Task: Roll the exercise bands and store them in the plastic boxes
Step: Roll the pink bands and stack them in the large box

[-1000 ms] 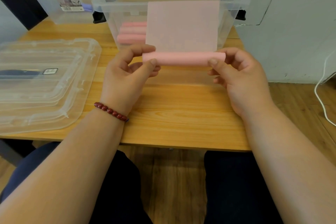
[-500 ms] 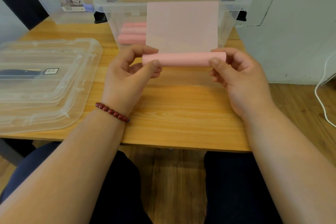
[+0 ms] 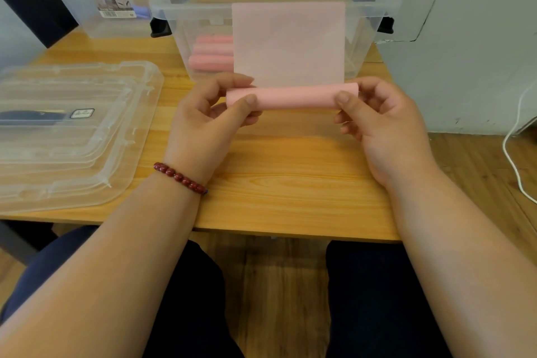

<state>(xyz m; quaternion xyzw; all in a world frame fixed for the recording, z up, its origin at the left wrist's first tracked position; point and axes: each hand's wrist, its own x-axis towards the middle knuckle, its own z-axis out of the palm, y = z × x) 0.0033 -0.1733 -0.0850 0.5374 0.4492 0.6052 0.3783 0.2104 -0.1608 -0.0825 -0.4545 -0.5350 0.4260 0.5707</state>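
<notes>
Evidently thin, soft and floppy, the pink band (image 3: 290, 97) needs pinching at its rolled ends — where left hand (image 3: 207, 122) and right hand (image 3: 380, 128) grip it.

— Where are the hands?
— The left hand (image 3: 203, 122) sits toward 10 o'clock from the middle of the view and the right hand (image 3: 386, 131) toward 2 o'clock. They are level and apart.
— What are they doing?
— Each pinches one end of the rolled pink exercise band (image 3: 292, 97), thumb on the near side and fingers curled behind. The left thumb (image 3: 247, 102) points toward 2 o'clock, the right thumb (image 3: 344, 98) toward 10.
— And the arms?
— Both are bare. The left forearm (image 3: 116, 256) enters from 7 o'clock and the right forearm (image 3: 465, 256) from 5, converging upward.
</notes>
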